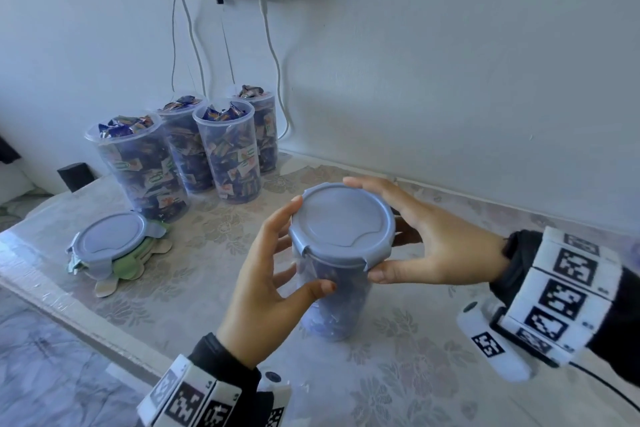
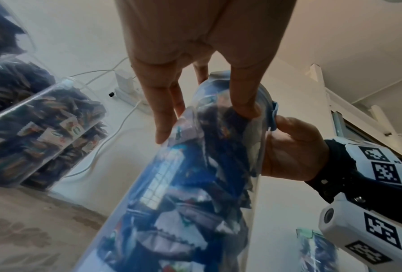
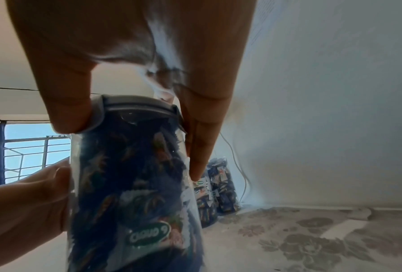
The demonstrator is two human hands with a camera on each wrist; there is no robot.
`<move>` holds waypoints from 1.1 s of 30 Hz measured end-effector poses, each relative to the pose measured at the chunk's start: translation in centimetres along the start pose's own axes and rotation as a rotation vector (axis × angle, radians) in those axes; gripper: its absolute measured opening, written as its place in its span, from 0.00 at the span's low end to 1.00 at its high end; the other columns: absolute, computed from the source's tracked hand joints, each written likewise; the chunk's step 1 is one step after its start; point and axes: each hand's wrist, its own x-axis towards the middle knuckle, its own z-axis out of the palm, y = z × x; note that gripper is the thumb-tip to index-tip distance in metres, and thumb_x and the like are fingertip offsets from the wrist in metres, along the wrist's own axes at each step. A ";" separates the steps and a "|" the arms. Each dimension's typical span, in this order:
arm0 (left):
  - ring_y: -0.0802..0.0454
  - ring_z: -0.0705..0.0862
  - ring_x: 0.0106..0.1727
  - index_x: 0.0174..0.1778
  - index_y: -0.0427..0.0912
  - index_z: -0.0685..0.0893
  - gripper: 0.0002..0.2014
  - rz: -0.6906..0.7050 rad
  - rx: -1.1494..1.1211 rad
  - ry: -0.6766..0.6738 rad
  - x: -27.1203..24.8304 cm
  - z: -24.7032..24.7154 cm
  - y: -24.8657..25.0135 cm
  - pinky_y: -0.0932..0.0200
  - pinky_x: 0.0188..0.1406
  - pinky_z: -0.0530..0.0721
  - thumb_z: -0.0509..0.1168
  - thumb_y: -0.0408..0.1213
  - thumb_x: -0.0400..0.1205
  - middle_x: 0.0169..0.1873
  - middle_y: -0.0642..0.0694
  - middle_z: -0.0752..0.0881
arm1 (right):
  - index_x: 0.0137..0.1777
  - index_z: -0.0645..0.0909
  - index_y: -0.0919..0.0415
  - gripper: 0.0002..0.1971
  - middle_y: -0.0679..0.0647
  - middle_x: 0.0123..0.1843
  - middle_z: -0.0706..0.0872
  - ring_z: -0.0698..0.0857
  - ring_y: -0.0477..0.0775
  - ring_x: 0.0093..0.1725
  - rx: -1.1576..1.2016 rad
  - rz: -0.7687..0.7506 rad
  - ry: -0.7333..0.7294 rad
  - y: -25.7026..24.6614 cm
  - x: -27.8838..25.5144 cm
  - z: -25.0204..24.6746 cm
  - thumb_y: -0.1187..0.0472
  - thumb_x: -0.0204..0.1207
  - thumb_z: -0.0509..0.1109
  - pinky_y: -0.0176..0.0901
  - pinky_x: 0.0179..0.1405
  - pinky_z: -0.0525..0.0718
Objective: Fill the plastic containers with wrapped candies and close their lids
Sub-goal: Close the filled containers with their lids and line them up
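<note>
A clear plastic container (image 1: 332, 305) full of blue wrapped candies stands on the table near the middle, with a grey-blue lid (image 1: 341, 222) on top. My left hand (image 1: 287, 250) grips its left side just under the lid, thumb on the front wall. My right hand (image 1: 415, 236) pinches the lid from the right, thumb on a front latch flap and fingers round the far rim. The left wrist view shows my left fingers (image 2: 165, 119) on the container (image 2: 195, 184). In the right wrist view my right thumb and fingers (image 3: 200, 147) squeeze the lid (image 3: 137, 104).
Several open containers (image 1: 228, 156) heaped with candies stand at the back left by the wall. A stack of spare lids (image 1: 110, 239) lies in front of them. Cables (image 1: 273, 62) hang from a wall socket. The table edge (image 1: 69, 308) runs along the left.
</note>
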 end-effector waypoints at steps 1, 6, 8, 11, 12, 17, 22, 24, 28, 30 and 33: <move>0.63 0.76 0.65 0.68 0.73 0.65 0.39 -0.001 0.001 -0.003 0.0 0.3 0.0 0.65 0.50 0.85 0.74 0.50 0.62 0.66 0.74 0.71 | 0.77 0.58 0.37 0.45 0.37 0.71 0.74 0.79 0.40 0.67 0.014 -0.006 0.024 0.2 -0.4 0.0 0.57 0.65 0.80 0.41 0.66 0.80; 0.60 0.77 0.64 0.66 0.77 0.66 0.39 -0.021 -0.031 -0.080 1.1 2.7 0.1 0.60 0.49 0.86 0.75 0.50 0.62 0.65 0.69 0.73 | 0.75 0.63 0.39 0.42 0.37 0.69 0.76 0.80 0.42 0.66 0.036 0.009 0.125 1.2 -3.1 -0.9 0.56 0.64 0.80 0.33 0.62 0.79; 0.60 0.76 0.65 0.65 0.78 0.66 0.38 -0.025 -0.041 -0.136 1.7 4.1 0.2 0.57 0.51 0.86 0.75 0.49 0.62 0.64 0.70 0.73 | 0.75 0.64 0.38 0.40 0.35 0.68 0.76 0.80 0.43 0.66 0.020 0.022 0.185 1.8 -4.9 -1.3 0.54 0.64 0.80 0.33 0.62 0.79; 0.60 0.75 0.66 0.65 0.78 0.65 0.37 -0.019 -0.068 -0.227 2.7 6.7 0.3 0.56 0.54 0.84 0.75 0.49 0.64 0.64 0.69 0.72 | 0.73 0.66 0.35 0.38 0.34 0.67 0.77 0.81 0.44 0.64 0.017 0.047 0.290 2.4 -7.7 -2.0 0.49 0.63 0.78 0.31 0.58 0.79; 0.60 0.75 0.66 0.65 0.78 0.65 0.37 -0.017 -0.080 -0.262 3.0 7.7 0.4 0.55 0.55 0.84 0.75 0.48 0.64 0.65 0.68 0.72 | 0.72 0.66 0.34 0.37 0.34 0.67 0.77 0.82 0.44 0.64 0.021 0.058 0.330 2.6 -8.7 -2.2 0.49 0.62 0.77 0.30 0.57 0.79; 0.63 0.74 0.68 0.66 0.74 0.64 0.38 0.008 -0.134 -0.404 4.4 13.2 0.7 0.55 0.58 0.84 0.75 0.39 0.68 0.65 0.74 0.71 | 0.71 0.67 0.31 0.36 0.36 0.66 0.78 0.83 0.47 0.62 0.020 0.134 0.515 3.9 -14.1 -3.2 0.48 0.62 0.76 0.35 0.59 0.81; 0.64 0.73 0.69 0.68 0.69 0.63 0.37 0.038 -0.186 -0.524 5.9 18.1 0.9 0.65 0.56 0.82 0.73 0.37 0.70 0.66 0.72 0.70 | 0.71 0.68 0.30 0.38 0.39 0.66 0.79 0.82 0.49 0.62 0.030 0.205 0.671 5.3 -17.9 -3.9 0.37 0.59 0.77 0.39 0.62 0.81; 0.65 0.72 0.68 0.68 0.66 0.63 0.36 0.039 -0.206 -0.556 6.7 20.1 1.1 0.63 0.59 0.81 0.72 0.37 0.70 0.65 0.71 0.71 | 0.70 0.68 0.30 0.37 0.40 0.66 0.80 0.83 0.48 0.61 0.076 0.217 0.768 6.2 -19.0 -4.1 0.37 0.60 0.77 0.39 0.62 0.81; 0.69 0.72 0.66 0.67 0.66 0.63 0.37 0.052 -0.199 -0.552 8.5 23.7 1.0 0.55 0.63 0.80 0.73 0.30 0.73 0.66 0.64 0.71 | 0.74 0.58 0.23 0.33 0.30 0.73 0.72 0.79 0.40 0.68 0.020 0.295 0.933 7.8 -19.7 -3.5 0.41 0.70 0.67 0.40 0.68 0.77; 0.71 0.71 0.65 0.67 0.68 0.61 0.37 0.075 -0.184 -0.534 9.5 25.4 0.8 0.56 0.63 0.79 0.73 0.32 0.72 0.66 0.65 0.70 | 0.75 0.49 0.21 0.33 0.25 0.75 0.66 0.73 0.37 0.72 0.005 0.331 0.945 8.4 -19.5 -3.1 0.38 0.74 0.61 0.38 0.73 0.70; 0.68 0.71 0.66 0.68 0.70 0.58 0.38 0.099 -0.127 -0.515 11.3 28.0 0.5 0.50 0.66 0.79 0.71 0.42 0.69 0.68 0.60 0.70 | 0.75 0.44 0.20 0.34 0.30 0.68 0.72 0.71 0.34 0.68 0.021 0.327 0.977 9.5 -19.0 -3.4 0.32 0.72 0.56 0.37 0.72 0.64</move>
